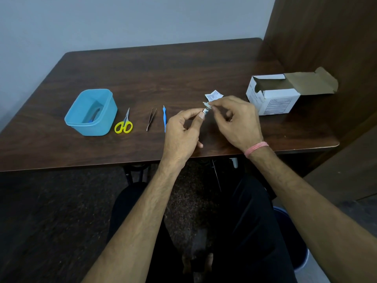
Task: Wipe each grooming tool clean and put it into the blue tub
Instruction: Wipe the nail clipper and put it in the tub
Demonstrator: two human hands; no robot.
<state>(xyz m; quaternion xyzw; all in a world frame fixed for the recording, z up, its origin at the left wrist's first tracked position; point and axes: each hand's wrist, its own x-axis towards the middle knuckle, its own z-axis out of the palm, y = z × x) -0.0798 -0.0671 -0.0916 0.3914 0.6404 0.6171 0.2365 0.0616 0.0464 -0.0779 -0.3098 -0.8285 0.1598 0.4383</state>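
Dark tabletop (183,74) status: tub (91,112) at left holds at least one bluish item, scissors (124,122), tweezers (151,119) and blue pick (164,119) await wiping, while left hand (181,131) pinches a small metal tool (205,112) and right hand (236,121) pinches a wipe (206,104) against it.

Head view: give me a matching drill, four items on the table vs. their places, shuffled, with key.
Items:
1. scissors
2. tweezers
3. wipe
4. box

Places:
A. pinched in the right hand
B. far right of the table, flap open
C. right beside the blue tub
D. between the scissors and the blue-handled tool

Pairs: 1-C, 2-D, 3-A, 4-B
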